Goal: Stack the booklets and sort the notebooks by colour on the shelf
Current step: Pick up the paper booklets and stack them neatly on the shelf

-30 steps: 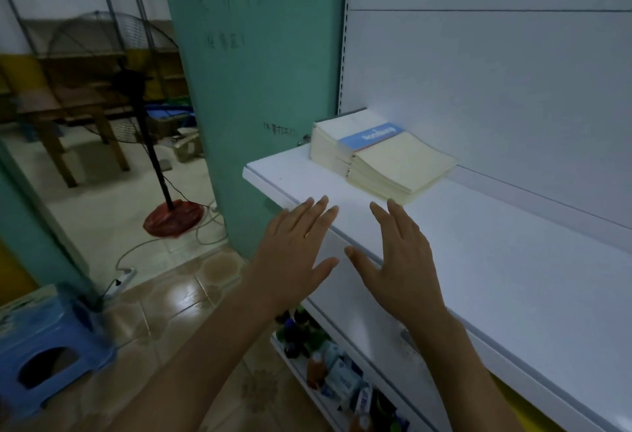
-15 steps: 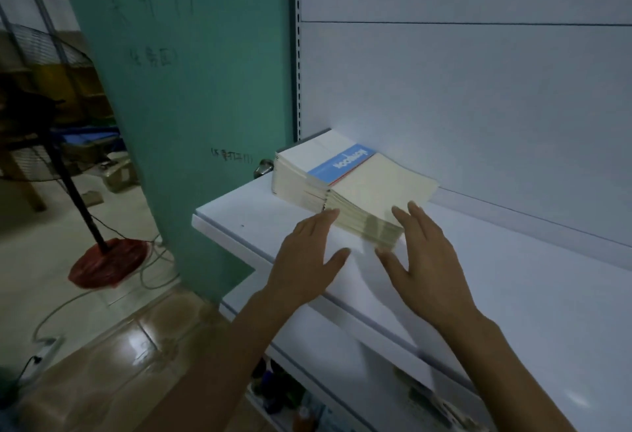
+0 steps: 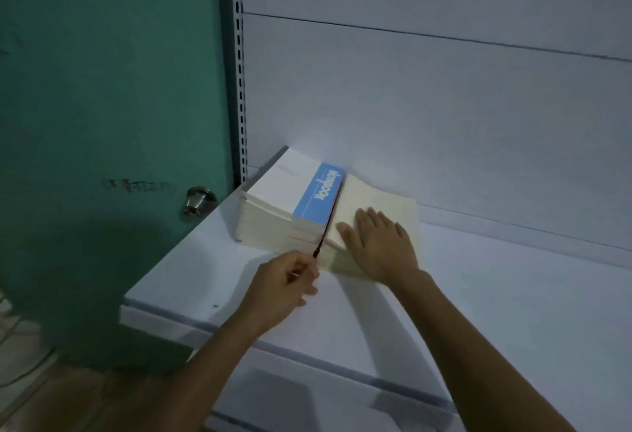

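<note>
On the shelf, at its far left corner against the back panel, sit two stacks side by side. Left is the taller stack of notebooks, its top cover white with a blue band. Right, touching it, is the lower stack of cream booklets. Between them a thin dark-edged notebook stands on edge, its near end sticking out toward the person. The left hand has its fingers curled closed around that near end. The right hand lies flat on the booklets, fingers spread and holding nothing, palm pressing the top sheet. Left of the shelf stands a green door with a metal knob just beside the shelf's corner.
</note>
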Motion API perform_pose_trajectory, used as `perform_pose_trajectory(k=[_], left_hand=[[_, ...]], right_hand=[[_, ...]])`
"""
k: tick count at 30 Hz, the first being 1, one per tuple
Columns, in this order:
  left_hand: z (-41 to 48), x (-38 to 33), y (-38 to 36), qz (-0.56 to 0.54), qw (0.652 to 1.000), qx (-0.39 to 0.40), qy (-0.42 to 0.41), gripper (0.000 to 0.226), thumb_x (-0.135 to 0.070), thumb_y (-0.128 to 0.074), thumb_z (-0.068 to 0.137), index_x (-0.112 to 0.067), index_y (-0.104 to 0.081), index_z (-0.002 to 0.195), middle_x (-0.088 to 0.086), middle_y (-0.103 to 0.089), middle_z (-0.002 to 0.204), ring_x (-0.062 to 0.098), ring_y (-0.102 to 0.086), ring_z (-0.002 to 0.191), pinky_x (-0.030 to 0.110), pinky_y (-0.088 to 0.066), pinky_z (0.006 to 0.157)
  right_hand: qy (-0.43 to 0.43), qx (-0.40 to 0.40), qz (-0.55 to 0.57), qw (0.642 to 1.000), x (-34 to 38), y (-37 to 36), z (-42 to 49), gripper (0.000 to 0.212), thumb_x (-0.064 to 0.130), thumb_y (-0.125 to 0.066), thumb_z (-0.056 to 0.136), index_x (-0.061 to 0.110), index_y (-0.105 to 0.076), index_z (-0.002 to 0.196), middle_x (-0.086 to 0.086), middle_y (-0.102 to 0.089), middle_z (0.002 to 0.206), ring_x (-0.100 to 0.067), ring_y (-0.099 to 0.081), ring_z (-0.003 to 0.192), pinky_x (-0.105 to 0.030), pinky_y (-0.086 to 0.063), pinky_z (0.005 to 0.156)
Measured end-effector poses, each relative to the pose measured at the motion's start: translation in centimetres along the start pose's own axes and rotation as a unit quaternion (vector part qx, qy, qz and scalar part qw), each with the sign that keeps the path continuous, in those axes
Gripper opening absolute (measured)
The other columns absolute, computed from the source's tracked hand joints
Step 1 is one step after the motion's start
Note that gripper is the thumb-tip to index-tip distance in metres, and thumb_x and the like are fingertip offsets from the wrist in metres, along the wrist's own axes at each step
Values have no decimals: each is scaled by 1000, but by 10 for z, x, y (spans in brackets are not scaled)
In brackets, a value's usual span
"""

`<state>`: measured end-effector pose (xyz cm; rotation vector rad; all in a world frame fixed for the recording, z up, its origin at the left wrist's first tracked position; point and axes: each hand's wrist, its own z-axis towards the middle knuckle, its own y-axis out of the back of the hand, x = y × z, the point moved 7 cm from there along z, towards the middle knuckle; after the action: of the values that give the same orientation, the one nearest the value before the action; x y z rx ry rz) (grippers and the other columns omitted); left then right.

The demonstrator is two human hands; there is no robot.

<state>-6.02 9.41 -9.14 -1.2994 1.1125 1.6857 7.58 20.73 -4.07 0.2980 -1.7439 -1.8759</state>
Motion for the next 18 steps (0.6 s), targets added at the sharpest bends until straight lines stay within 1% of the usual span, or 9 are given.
perform_pose_trajectory(k=[2, 4, 7, 8, 10, 12, 13, 16, 18], left_hand=[[1, -4, -2, -6, 1000, 2, -5, 17, -33, -54, 93, -23, -67, 89, -1, -72, 85, 11, -70, 69, 18, -50, 52], [-1, -5, -5, -43, 999, 22, 23, 49, -57, -40, 87, -18, -69, 92, 2, -73, 83, 15, -70, 70, 20, -51, 54], [-6, -7, -6, -3, 996, 78, 43, 75, -78, -33, 72, -20, -69, 103, 0, -72, 93, 14, -67, 85, 27, -54, 72], [-7, -9, -6, 41, 995, 90, 26, 70, -77, -39, 73, -20, -70, 101, -1, -72, 92, 14, -67, 86, 29, -53, 75], [-7, -13, -10, 101, 988, 116, -3, 46, -57, -54, 84, -19, -70, 103, 0, -72, 95, 15, -66, 86, 35, -54, 78], [-9, -18, -14, 96, 986, 131, -22, 26, -38, -55, 93, -23, -65, 111, 0, -71, 100, 17, -65, 90, 38, -54, 79], [-11, -22, -13, 79, 989, 124, -29, 20, -34, -52, 95, -26, -63, 110, -1, -70, 97, 18, -65, 88, 38, -55, 72], [-17, -36, 21, 77, 994, 9, -83, 14, -37, -48, 96, -27, -58, 100, -7, -65, 85, 12, -62, 78, 32, -51, 61], [-22, -31, 51, 58, 992, -67, -94, 13, -36, -46, 97, -27, -55, 101, -12, -62, 85, 6, -60, 78, 27, -49, 59]], right_hand=[[-1, -26, 8, 1000, 4, -2, -15, 77, 65, -7, 92, 16, -20, 151, -6, -18, 159, -22, -14, 146, -42, -10, 118], [-12, -62, 5, 998, 17, -9, -43, 81, 67, 1, 90, 18, -16, 152, -3, -13, 160, -20, -9, 147, -40, -4, 118], [8, -104, 3, 995, 46, -27, -86, 70, 57, -3, 93, 20, -2, 153, 2, 9, 159, -16, 13, 147, -36, 12, 118], [21, -108, 11, 994, 51, -32, -95, 64, 50, -7, 95, 21, 0, 152, 4, 13, 157, -15, 17, 145, -33, 16, 116], [32, -120, 61, 990, 51, -33, -101, 55, 36, -18, 99, 24, -6, 151, 11, 10, 155, -12, 13, 146, -28, 16, 115], [46, -138, 110, 983, 51, -25, -104, 50, 24, -29, 102, 26, -12, 149, 12, 4, 154, -10, 6, 147, -28, 9, 118], [56, -157, 135, 977, 53, -18, -107, 50, 19, -33, 102, 26, -15, 148, 11, -1, 155, -9, 2, 146, -29, 1, 120], [52, -268, 222, 936, 49, 10, -113, 47, 16, -40, 99, 29, -27, 142, 10, -23, 151, -7, -20, 141, -21, -17, 115], [-15, -323, 258, 910, 34, 28, -101, 49, 8, -46, 96, 24, -34, 141, 5, -32, 151, -12, -30, 139, -27, -26, 114]])
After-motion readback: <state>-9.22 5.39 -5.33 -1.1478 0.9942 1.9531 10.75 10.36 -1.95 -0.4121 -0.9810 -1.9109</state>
